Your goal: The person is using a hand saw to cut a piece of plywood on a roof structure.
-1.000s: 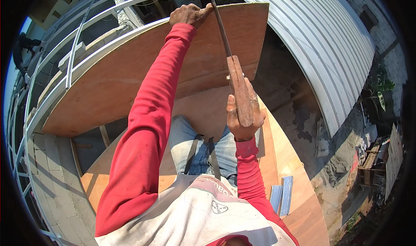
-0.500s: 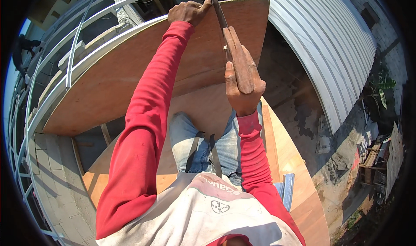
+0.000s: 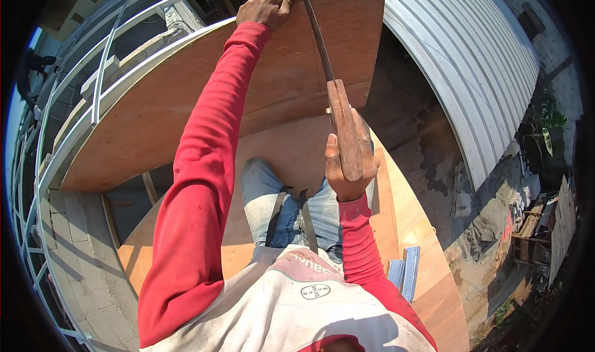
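Note:
My right hand [image 3: 351,172] is wrapped around the wooden handle of a handsaw [image 3: 345,132]. The saw's dark, narrow blade runs up and away to the top edge of a reddish-brown plywood sheet [image 3: 273,73], which stands tilted in front of me. Gripping that top edge just left of the blade, my left hand [image 3: 263,10] has its fingers bent over the far side, where they are partly hidden. Below the upright sheet, my jeans-covered legs rest on a lighter plywood surface [image 3: 409,209].
White metal framing [image 3: 102,79] curves along the left, beside a grey block wall [image 3: 74,240]. A corrugated metal roof [image 3: 458,54] slopes at the right. Blue-grey metal pieces [image 3: 406,272] lie on the plywood by my right arm. Ground lies far below at right. Another person [image 3: 31,73] is at far left.
My right hand has drawn the saw back toward my body, so more of its blade shows. My left hand stays on the sheet's edge, shifted only slightly.

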`<action>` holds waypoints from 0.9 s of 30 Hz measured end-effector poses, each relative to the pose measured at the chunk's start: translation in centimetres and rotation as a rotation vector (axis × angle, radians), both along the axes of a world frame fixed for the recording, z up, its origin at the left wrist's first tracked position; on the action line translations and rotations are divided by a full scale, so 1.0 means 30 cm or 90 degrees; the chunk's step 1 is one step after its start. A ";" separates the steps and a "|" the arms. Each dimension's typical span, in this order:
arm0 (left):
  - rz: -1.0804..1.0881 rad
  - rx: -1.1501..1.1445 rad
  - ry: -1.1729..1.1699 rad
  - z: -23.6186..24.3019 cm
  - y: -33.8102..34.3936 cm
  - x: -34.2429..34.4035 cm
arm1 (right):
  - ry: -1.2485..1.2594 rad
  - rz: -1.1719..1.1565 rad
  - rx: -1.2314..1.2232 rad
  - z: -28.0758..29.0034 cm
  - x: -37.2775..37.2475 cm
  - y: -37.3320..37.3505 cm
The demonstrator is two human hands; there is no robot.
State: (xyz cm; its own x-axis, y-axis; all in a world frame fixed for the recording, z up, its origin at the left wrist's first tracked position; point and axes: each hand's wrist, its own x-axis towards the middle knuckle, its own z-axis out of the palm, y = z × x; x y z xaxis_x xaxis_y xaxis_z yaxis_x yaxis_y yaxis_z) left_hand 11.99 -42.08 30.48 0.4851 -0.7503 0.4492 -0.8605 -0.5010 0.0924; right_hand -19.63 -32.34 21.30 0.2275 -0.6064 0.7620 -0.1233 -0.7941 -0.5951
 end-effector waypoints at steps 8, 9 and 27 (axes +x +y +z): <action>-0.017 -0.027 0.007 -0.013 -0.030 -0.054 | -0.065 0.020 -0.017 0.101 0.154 -0.170; -0.025 -0.022 -0.004 -0.013 -0.035 -0.046 | -0.065 0.021 -0.021 0.087 0.108 -0.162; -0.089 -0.147 -0.086 -0.039 -0.019 0.022 | -0.035 0.004 -0.042 0.073 0.041 -0.075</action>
State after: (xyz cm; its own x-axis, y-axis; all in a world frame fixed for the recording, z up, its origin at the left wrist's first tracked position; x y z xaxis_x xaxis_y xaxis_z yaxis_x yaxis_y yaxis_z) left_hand 12.64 -42.65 29.31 0.3083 -0.6763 0.6690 -0.9320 -0.3555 0.0701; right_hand -18.41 -34.59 23.48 0.1871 -0.5527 0.8121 -0.0869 -0.8328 -0.5468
